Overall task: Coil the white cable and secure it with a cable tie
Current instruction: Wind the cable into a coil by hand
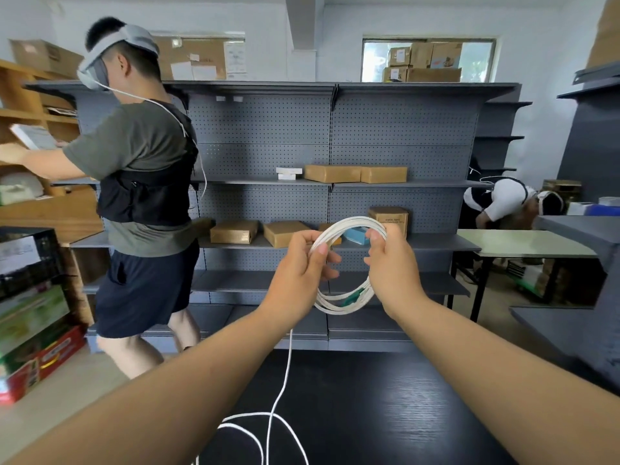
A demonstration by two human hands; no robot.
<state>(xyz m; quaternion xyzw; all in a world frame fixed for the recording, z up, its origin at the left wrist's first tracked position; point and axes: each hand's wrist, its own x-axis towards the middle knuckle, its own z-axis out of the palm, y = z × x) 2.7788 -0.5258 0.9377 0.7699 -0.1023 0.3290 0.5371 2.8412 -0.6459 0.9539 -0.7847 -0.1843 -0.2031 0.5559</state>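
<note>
The white cable [347, 226] is wound into a round coil of several loops, held up in the air in front of me. My left hand [302, 268] pinches the coil's left side between thumb and fingers. My right hand [391, 263] grips its right side. A green connector [352, 294] shows on the coil's lower arc. A loose white strand [285, 380] hangs from the coil down to the black table [369, 414], where it lies in loose loops near the front edge. No cable tie is visible.
Grey metal shelving [335, 182] with brown parcels stands behind the table. A person in a headset stands at the left [144, 182]. Another person bends over at the right [510, 203], near a pale table [523, 243]. Boxes are stacked at the left [33, 313].
</note>
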